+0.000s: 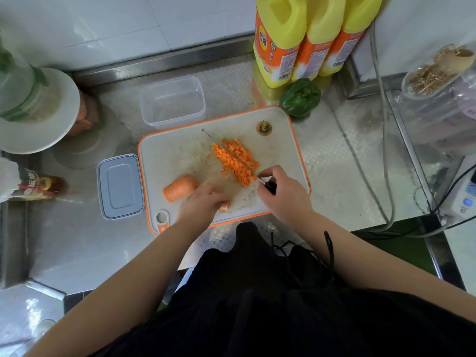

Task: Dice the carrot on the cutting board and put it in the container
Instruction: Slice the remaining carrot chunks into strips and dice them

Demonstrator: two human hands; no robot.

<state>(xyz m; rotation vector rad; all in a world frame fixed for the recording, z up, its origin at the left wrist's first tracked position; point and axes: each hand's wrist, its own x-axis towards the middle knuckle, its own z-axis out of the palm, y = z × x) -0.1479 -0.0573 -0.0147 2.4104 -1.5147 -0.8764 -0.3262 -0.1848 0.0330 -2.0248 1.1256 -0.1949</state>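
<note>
A white cutting board with an orange rim lies on the steel counter. A pile of diced carrot sits in its middle. The knife lies edge-down through the pile, its black handle gripped by my right hand. An uncut carrot chunk rests at the board's left. Just right of that chunk, my left hand has curled fingers over a small carrot bit at the board's front. The carrot's top end stands at the far right corner. The clear container stands behind the board.
The container's grey lid lies left of the board. A green pepper and yellow bottles stand behind it. A white plate and sauce bottle are at left; cables and a power strip at right.
</note>
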